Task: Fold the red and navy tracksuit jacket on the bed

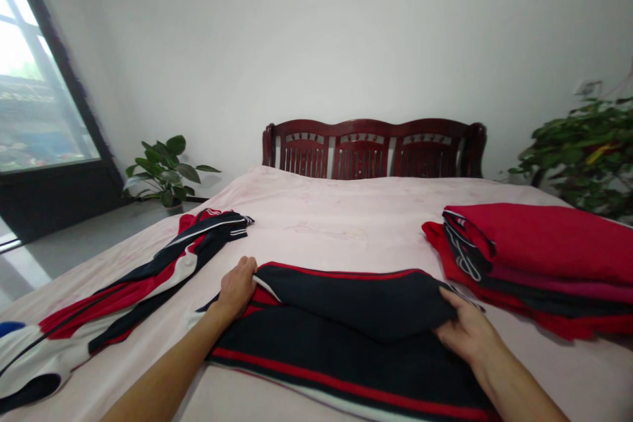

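Observation:
Dark navy trousers (pixel 346 333) with red and white side stripes lie across the bed in front of me, partly folded over. My left hand (pixel 239 287) is closed on the garment's left end, where a white edge and some red cloth show. At the other end my right hand (pixel 465 326) pinches the upper dark layer, thumb below and fingers on top. That layer is slightly raised between the two hands. What lies under the lower layer is hidden.
Left of me a navy, red and white jacket (pixel 163 270) lies stretched out. A stack of folded red and dark clothes (pixel 554 237) stands at the right. Beyond the pink bedsheet (pixel 326 211) rises a dark wooden backrest (pixel 373 148). Potted plants (pixel 171 171) flank the bed.

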The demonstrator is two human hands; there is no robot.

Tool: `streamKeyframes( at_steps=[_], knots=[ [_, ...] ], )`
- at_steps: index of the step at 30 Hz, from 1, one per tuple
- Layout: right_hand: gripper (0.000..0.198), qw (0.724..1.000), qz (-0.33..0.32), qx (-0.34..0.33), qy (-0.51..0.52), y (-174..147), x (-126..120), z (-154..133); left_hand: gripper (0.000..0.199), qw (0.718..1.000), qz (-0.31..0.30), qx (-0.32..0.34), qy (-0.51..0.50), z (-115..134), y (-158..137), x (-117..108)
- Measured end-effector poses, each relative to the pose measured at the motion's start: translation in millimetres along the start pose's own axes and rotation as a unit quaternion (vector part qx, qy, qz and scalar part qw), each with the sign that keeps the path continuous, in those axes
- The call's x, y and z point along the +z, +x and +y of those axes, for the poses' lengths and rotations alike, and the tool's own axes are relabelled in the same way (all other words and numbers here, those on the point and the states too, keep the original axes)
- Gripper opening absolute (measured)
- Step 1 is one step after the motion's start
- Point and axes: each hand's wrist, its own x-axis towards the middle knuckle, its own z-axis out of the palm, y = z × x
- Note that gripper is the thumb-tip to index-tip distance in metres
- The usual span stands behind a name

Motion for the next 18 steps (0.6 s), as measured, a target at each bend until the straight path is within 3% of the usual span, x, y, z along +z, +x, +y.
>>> streamKeyframes(
  at_steps=[3,8,12,18],
  knots=[
    [0.034,0.999,-0.044,-0.009,0.0,-3,3,-6,0.016,1.0,-0.004,-0.017,0.003,-3,0,0],
    [0.018,0.999,0.007,0.0,-0.054,-2,1,-13,0.014,1.0,-0.015,-0.009,0.017,-4,0,-4],
    [0.015,0.997,-0.009,-0.008,-0.082,2,-5,-18,0.013,0.999,-0.013,0.021,0.036,0,-3,-10],
    [0.021,0.966,0.079,-0.146,-0.198,27,-25,-18,0.02,0.997,-0.023,0.048,0.063,1,-8,-13]
  ],
)
